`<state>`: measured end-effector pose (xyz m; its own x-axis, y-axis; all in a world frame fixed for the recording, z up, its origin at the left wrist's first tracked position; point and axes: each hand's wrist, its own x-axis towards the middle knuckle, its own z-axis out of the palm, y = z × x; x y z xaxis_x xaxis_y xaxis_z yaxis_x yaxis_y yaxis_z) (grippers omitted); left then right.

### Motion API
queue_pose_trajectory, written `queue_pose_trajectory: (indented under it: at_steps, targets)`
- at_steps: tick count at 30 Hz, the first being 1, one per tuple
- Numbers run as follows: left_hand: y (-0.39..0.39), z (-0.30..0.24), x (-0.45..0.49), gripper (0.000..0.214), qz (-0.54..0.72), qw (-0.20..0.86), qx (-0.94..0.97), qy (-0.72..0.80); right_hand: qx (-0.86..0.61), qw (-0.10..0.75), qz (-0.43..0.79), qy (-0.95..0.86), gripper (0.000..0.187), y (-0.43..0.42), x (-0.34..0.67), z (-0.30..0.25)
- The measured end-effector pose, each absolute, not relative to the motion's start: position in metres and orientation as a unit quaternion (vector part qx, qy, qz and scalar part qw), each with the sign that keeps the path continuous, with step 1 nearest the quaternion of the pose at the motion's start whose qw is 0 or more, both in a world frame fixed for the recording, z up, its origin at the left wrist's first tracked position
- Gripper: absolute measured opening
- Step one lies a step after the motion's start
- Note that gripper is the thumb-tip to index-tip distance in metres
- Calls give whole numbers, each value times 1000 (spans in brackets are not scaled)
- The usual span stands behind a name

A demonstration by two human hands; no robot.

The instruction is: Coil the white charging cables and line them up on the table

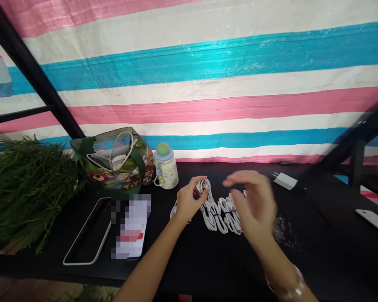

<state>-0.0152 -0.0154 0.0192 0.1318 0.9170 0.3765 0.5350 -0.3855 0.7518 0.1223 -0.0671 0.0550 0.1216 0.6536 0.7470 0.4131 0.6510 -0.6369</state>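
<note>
From where I stand, the person's left hand [187,201] seems to pinch one white cable bundle [209,192] at twelve o'clock, while the blurred right hand [257,205], at one o'clock, curves loosely with thumb and fingers apart, apparently holding nothing. More cable bundles [222,226] lie close together between them, so a hooked loop could drag its neighbours out of line

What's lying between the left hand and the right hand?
White cable bundles lie on the black table between the left hand and the right hand, as the head view shows.
</note>
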Motion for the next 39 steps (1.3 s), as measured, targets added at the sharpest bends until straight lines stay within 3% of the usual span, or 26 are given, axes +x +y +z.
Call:
queue_pose_trajectory:
  at_steps: [5, 11, 25, 33, 39]
  targets:
    - [-13, 19, -15, 34, 456, 248, 694, 499, -449, 547, 113, -697, 13, -14, 116, 27]
    - [-8, 14, -14, 34, 490, 275, 662, 496, -477, 509, 180, -693, 20, -15, 118, 8]
    - [-2, 10, -15, 32, 510, 396, 620, 447, -460, 504, 358, -638, 23, -18, 120, 12]
    - [-2, 14, -15, 56, 452, 503, 609, 416, -457, 562, 378, -577, 29, -13, 123, 9]
    - [-1, 14, -16, 63, 454, 499, 615, 408, -472, 591, 434, -489, 31, -12, 128, 11]
